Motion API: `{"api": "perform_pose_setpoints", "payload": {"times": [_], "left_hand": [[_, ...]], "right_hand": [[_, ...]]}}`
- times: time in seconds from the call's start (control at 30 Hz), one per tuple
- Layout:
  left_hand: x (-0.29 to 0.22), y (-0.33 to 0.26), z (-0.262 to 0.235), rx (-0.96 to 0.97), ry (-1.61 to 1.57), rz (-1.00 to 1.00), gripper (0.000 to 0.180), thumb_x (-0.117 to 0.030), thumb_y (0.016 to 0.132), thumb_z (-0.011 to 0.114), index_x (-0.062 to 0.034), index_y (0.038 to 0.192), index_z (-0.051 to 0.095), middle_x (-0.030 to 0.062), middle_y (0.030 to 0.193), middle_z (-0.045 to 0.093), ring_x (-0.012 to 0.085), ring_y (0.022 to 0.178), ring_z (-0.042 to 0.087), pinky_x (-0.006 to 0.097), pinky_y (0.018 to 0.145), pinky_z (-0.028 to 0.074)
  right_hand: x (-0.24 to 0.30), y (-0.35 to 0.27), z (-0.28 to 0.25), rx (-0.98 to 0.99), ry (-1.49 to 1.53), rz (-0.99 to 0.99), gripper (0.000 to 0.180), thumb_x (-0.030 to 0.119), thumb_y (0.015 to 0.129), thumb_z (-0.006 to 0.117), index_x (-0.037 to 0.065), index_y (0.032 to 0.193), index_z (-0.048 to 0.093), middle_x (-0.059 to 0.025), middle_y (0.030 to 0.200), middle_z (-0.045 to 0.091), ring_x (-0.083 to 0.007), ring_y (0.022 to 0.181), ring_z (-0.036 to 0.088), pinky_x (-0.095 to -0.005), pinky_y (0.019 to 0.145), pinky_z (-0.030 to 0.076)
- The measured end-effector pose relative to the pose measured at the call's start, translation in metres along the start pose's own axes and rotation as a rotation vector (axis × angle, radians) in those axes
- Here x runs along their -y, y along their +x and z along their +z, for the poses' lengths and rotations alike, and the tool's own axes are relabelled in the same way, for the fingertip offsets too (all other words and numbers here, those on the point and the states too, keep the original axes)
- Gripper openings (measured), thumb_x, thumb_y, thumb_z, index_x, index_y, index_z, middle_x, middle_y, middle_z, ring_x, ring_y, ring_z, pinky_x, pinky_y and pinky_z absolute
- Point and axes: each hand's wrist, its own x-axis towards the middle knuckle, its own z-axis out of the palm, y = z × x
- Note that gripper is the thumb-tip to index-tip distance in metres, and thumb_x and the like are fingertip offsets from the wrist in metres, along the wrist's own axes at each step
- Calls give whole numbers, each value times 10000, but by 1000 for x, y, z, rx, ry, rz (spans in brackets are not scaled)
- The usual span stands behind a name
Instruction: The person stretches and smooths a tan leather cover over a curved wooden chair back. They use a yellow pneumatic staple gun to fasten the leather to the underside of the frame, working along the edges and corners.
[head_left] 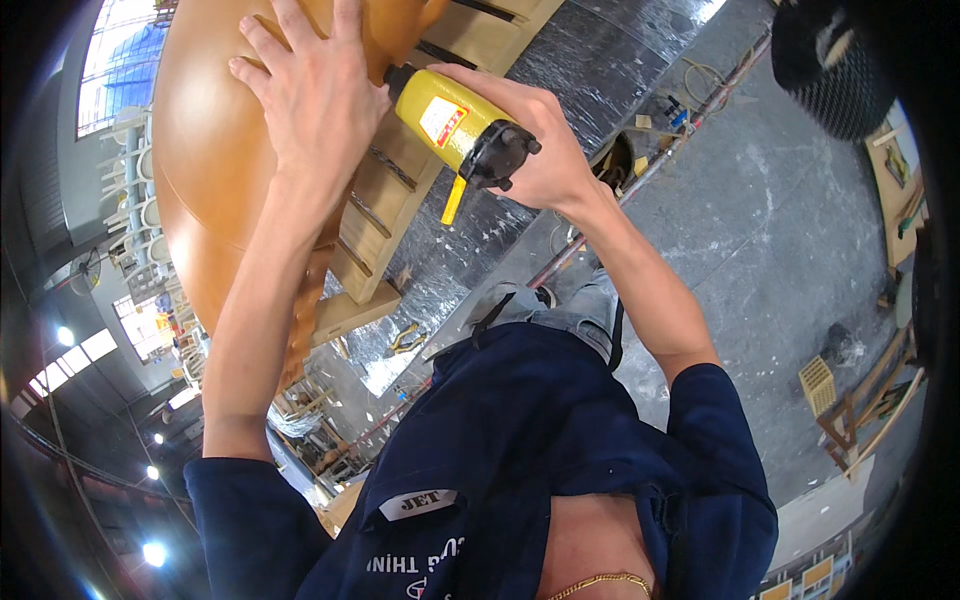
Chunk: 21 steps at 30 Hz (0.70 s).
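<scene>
My left hand (318, 95) lies flat with fingers spread on a smooth, curved orange-brown panel (205, 150). Its thumb side is close to the black nose of a stubby yellow power tool (425, 105), which has a black rear cap. My right hand (540, 140) is wrapped around that tool's handle, mostly hidden behind the body. A narrow yellow piece hangs below the cap. Beneath the tool runs a pale wooden frame (400, 210) with several dark slots, alongside the panel's edge. What the tool's tip touches cannot be seen.
Shiny dark sheeting (590, 60) covers the surface beyond the frame, where a yellow-handled hand tool (407, 338) lies. A long pipe or hose (655, 165) crosses the grey floor (740, 220). A yellow crate (817, 386) and wood pieces lie right; stacked white chairs (135, 215) stand left.
</scene>
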Motion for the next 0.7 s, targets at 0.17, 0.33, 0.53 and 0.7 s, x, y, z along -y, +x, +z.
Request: {"api": "perform_pose_setpoints", "payload": {"times": [0.17, 0.33, 0.53, 0.7], "left_hand": [[-2, 1, -3, 20, -19, -13, 854, -264, 712, 788, -181, 1453, 370, 315, 1452, 316, 569, 1285, 370, 689, 988, 337], [-3, 3, -5, -11, -51, -17, 920, -278, 714, 793, -197, 1495, 314, 328, 1490, 272, 574, 1287, 360, 696, 991, 334], [12, -6, -5, -29, -167, 18, 1054, -369, 704, 820, -257, 1555, 208, 305, 1514, 253, 587, 1292, 341, 707, 981, 338], [137, -28, 12, 85, -809, -3, 660, -349, 904, 677, -76, 1457, 443, 176, 1543, 357, 314, 1435, 330, 395, 1165, 289]], "right_hand": [[5, 0, 3, -26, 31, 21, 695, 78, 622, 765, 1, 1284, 571, -205, 1191, 653, -380, 1081, 633, -387, 921, 507], [11, -1, 1, -43, 20, 71, 663, 87, 628, 766, 4, 1260, 585, -197, 1168, 661, -376, 1064, 637, -382, 915, 508], [0, -10, -12, 14, -107, 108, 661, 96, 655, 744, 32, 1290, 570, -201, 1181, 656, -388, 1089, 617, -392, 928, 501], [-68, -40, -29, 380, -668, 531, 712, 83, 721, 690, 132, 1395, 467, -202, 1200, 542, -424, 1033, 606, -486, 852, 519]]}}
